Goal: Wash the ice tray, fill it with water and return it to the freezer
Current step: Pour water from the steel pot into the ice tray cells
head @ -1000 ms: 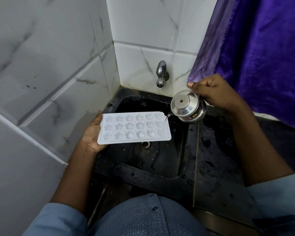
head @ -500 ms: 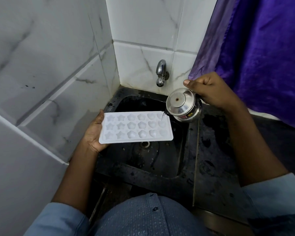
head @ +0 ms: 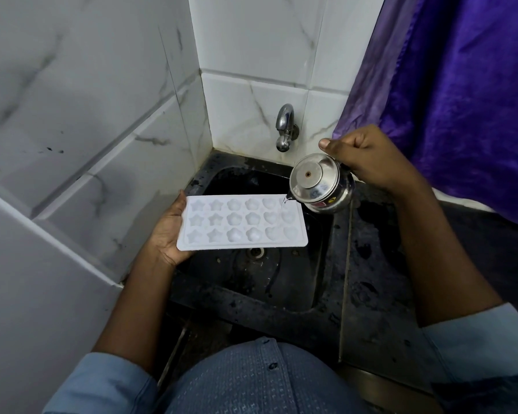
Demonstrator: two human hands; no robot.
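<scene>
A white ice tray (head: 242, 223) with star, flower and heart moulds is held flat over the black sink (head: 260, 282). My left hand (head: 168, 231) grips its left end from below. My right hand (head: 362, 158) holds a small steel kettle (head: 322, 183) by its handle, tilted left. A thin stream of water runs from its spout into the tray's far right corner.
A steel tap (head: 285, 127) sticks out of the white marble-tiled wall above the sink. A purple curtain (head: 449, 85) hangs at the right. The dark wet counter (head: 380, 279) runs along the sink's right side. Tiled wall closes the left.
The kettle and my right hand have moved up and slightly left, and the spout now pours at the tray's far right corner. The tray has stayed almost still.
</scene>
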